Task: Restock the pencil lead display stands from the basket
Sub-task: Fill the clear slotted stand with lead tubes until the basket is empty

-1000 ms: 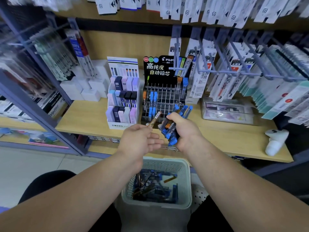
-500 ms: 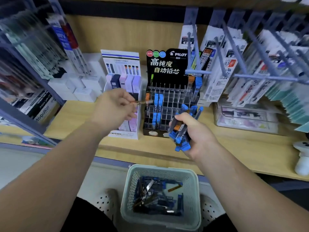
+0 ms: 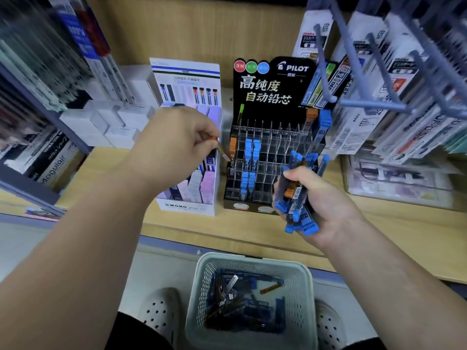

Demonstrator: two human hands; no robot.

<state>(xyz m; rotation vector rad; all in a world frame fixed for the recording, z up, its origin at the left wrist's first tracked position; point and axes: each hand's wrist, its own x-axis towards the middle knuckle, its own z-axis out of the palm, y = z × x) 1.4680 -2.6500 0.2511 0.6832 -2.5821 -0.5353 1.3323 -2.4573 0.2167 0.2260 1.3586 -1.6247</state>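
The step in hand is the placing of a single tube into the black Pilot display stand with its clear plastic grid of slots point(image 3: 274, 157); the left hand point(image 3: 177, 145) hovers just left of that stand, its fingers curled and pinching a slim clear lead tube with an orange cap point(image 3: 222, 149), whose lower end tilts down to the right, close to the leftmost column of slots; whether the tip has entered a slot cannot be told; one orange-capped tube point(image 3: 233, 145) stands in that column, and blue-capped tubes point(image 3: 251, 154) fill the next two columns, while most other slots look bare.

The right hand point(image 3: 326, 208) waits in front of the stand's lower right corner, fingers wrapped round a bunch of clear tubes with mostly blue caps point(image 3: 295, 200); an orange cap shows among them.

The pale green perforated plastic basket point(image 3: 252, 257) sits low between the person's feet, below the light wooden shelf point(image 3: 379, 231), with more tubes lying loose in it; the white cardboard Mono stand of pastel lead cases point(image 3: 187, 208) is just beside the Pilot stand, on its left.

The next move probably calls for bringing the tube upright over the orange column, lowering it into a free slot, and loosening the pinch only once it is seated; the narrow dividers leave little room for a slanted entry; much restocking seems left.
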